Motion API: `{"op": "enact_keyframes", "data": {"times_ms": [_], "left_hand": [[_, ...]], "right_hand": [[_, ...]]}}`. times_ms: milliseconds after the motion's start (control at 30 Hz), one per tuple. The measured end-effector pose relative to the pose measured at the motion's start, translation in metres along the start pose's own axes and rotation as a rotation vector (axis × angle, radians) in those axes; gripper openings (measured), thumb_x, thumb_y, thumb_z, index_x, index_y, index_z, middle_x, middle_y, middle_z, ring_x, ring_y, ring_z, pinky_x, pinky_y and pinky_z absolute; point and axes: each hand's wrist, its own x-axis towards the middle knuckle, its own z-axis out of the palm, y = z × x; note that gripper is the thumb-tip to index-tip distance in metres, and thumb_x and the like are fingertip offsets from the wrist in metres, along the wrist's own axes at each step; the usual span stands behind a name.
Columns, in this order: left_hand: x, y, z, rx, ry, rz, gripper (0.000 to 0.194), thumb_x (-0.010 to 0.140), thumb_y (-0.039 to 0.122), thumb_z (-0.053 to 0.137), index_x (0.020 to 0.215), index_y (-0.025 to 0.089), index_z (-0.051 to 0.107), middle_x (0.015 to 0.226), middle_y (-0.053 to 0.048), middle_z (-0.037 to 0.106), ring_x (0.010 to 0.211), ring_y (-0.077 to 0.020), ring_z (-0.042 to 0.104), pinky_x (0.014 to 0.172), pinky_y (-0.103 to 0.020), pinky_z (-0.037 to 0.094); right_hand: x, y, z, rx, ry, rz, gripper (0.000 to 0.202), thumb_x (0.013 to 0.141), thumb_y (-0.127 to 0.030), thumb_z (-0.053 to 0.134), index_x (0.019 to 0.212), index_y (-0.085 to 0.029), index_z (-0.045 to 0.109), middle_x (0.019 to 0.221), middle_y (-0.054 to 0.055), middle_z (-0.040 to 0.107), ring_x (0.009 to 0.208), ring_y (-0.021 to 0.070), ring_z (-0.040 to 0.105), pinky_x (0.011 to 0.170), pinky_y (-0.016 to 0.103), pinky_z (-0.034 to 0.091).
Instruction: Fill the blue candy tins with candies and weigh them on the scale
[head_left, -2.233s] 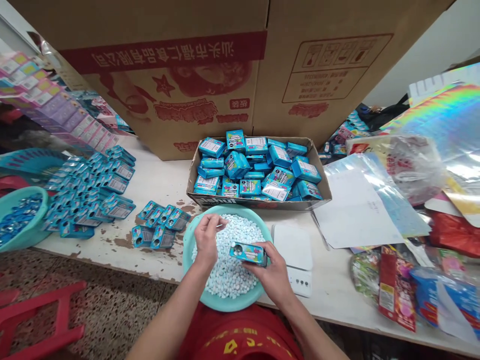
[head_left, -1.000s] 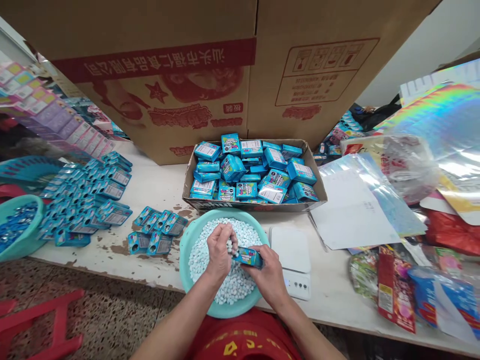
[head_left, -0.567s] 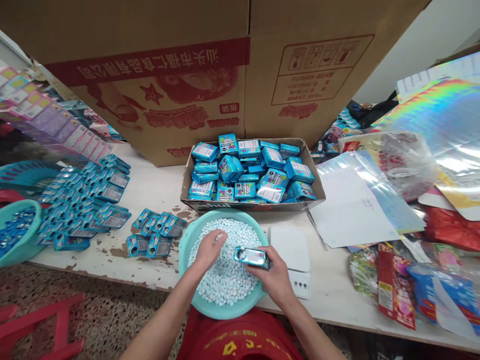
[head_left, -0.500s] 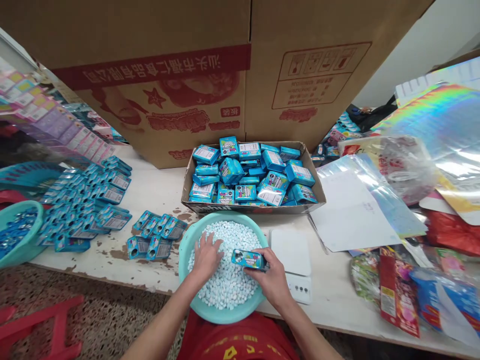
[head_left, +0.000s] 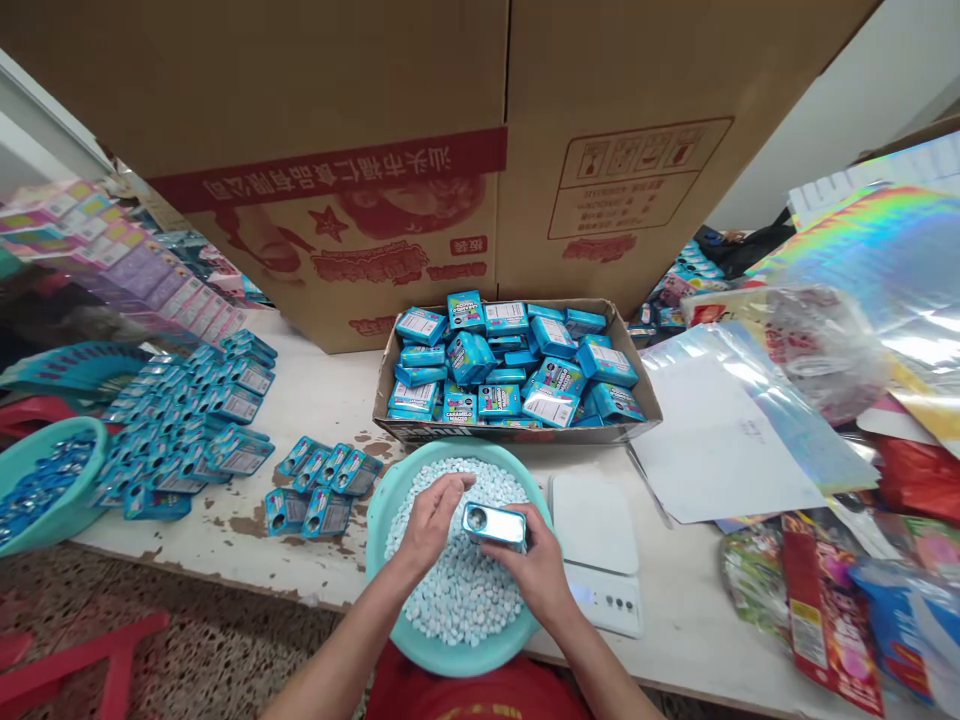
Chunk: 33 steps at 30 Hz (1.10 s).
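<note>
In the head view, my right hand [head_left: 538,570] grips a small blue candy tin [head_left: 495,524] by its right end, with its silvery end and round hole turned up. Just left of the tin, my left hand [head_left: 435,515] is cupped with its fingers pressed together; whatever lies in its palm is hidden. Both hands are over a turquoise basin [head_left: 380,520] holding many pale blue and white candies [head_left: 469,608]. A white scale [head_left: 596,530] stands right of the basin.
Behind the basin, a low carton [head_left: 517,432] holds blue tins, backed by a tall cardboard box [head_left: 420,80]. More blue tins [head_left: 195,430] stand at left, near another basin [head_left: 94,500] of small blue pieces. Papers [head_left: 720,430] and plastic packets [head_left: 832,610] lie at right.
My left hand has risen from the candies and closed up beside the tin. The tin has tipped so its end with the hole faces up. The view has shifted slightly.
</note>
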Motion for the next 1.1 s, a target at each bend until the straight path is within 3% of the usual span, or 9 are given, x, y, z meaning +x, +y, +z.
{"op": "enact_keyframes", "data": {"times_ms": [167,333,500,633,767,867,1000,1067,1100], "left_hand": [[0.027,0.000,-0.024,0.257,0.197,0.184,0.023,0.082,0.039,0.054,0.088,0.022,0.069,0.093,-0.005,0.069,0.090,-0.0202,0.061,0.081,-0.029,0.045],[0.122,0.013,-0.070,0.696,0.297,0.435,0.024,0.082,0.033,0.053,0.101,0.023,0.064,0.108,-0.008,0.063,0.106,-0.0248,0.054,0.096,-0.037,0.038],[0.215,0.024,-0.091,1.066,0.284,0.236,0.056,0.082,0.038,0.051,0.131,0.014,0.041,0.132,-0.017,0.047,0.125,-0.0311,0.040,0.102,-0.042,0.032],[0.242,0.029,-0.080,1.238,0.143,0.032,0.086,0.074,0.050,0.060,0.143,0.018,0.021,0.127,-0.018,0.051,0.113,-0.0349,0.051,0.088,-0.043,0.042],[0.235,0.028,-0.066,1.382,0.189,0.134,0.055,0.082,0.035,0.051,0.134,0.020,0.039,0.123,-0.015,0.055,0.104,-0.0330,0.056,0.080,-0.040,0.044],[0.214,0.026,-0.064,1.406,0.189,0.269,0.039,0.084,0.026,0.047,0.123,0.021,0.052,0.121,-0.012,0.057,0.103,-0.0303,0.055,0.084,-0.040,0.043],[0.149,0.027,-0.058,1.198,0.360,0.597,0.035,0.085,0.026,0.049,0.119,0.019,0.054,0.115,-0.012,0.061,0.102,-0.0265,0.056,0.088,-0.038,0.043],[0.103,0.029,-0.046,1.063,0.292,0.757,0.035,0.085,0.023,0.051,0.120,0.019,0.051,0.111,-0.011,0.062,0.101,-0.0239,0.057,0.086,-0.036,0.046],[0.078,0.030,-0.037,1.025,0.162,0.837,0.035,0.084,0.020,0.050,0.119,0.020,0.051,0.109,-0.010,0.063,0.100,-0.0228,0.058,0.086,-0.035,0.047]], "right_hand": [[-0.003,-0.007,-0.024,0.136,0.065,0.102,0.043,0.054,-0.037,0.079,0.089,-0.021,0.060,0.078,0.001,0.067,0.072,0.0220,0.063,0.068,0.033,0.051],[0.008,0.006,-0.069,0.057,0.520,0.225,0.056,0.052,-0.052,0.076,0.093,-0.019,0.058,0.080,0.004,0.068,0.077,0.0244,0.062,0.072,0.036,0.050],[0.028,0.040,-0.095,-0.068,0.745,0.290,0.063,0.048,-0.056,0.074,0.095,-0.017,0.057,0.083,0.004,0.065,0.081,0.0258,0.060,0.076,0.039,0.048],[0.036,0.067,-0.090,-0.088,0.767,0.298,0.065,0.048,-0.058,0.071,0.095,-0.016,0.057,0.082,0.003,0.063,0.084,0.0261,0.058,0.081,0.041,0.047],[0.030,0.083,-0.078,-0.095,0.714,0.210,0.071,0.056,-0.059,0.069,0.109,-0.014,0.053,0.099,0.008,0.058,0.096,0.0288,0.055,0.089,0.046,0.044],[0.013,0.078,-0.078,-0.189,0.804,0.034,0.080,0.066,-0.053,0.067,0.130,-0.014,0.039,0.125,0.015,0.042,0.114,0.0320,0.045,0.094,0.050,0.041],[-0.016,0.044,-0.086,-0.443,0.857,-0.339,0.075,0.073,-0.040,0.068,0.136,-0.015,0.035,0.129,0.018,0.038,0.121,0.0349,0.040,0.098,0.057,0.035],[-0.024,0.020,-0.083,-0.559,0.786,-0.555,0.072,0.071,-0.032,0.073,0.133,-0.018,0.039,0.126,0.016,0.044,0.120,0.0353,0.042,0.099,0.058,0.034],[-0.025,0.009,-0.079,-0.589,0.700,-0.633,0.073,0.070,-0.030,0.075,0.133,-0.021,0.039,0.125,0.015,0.045,0.119,0.0351,0.044,0.099,0.057,0.035]]}}
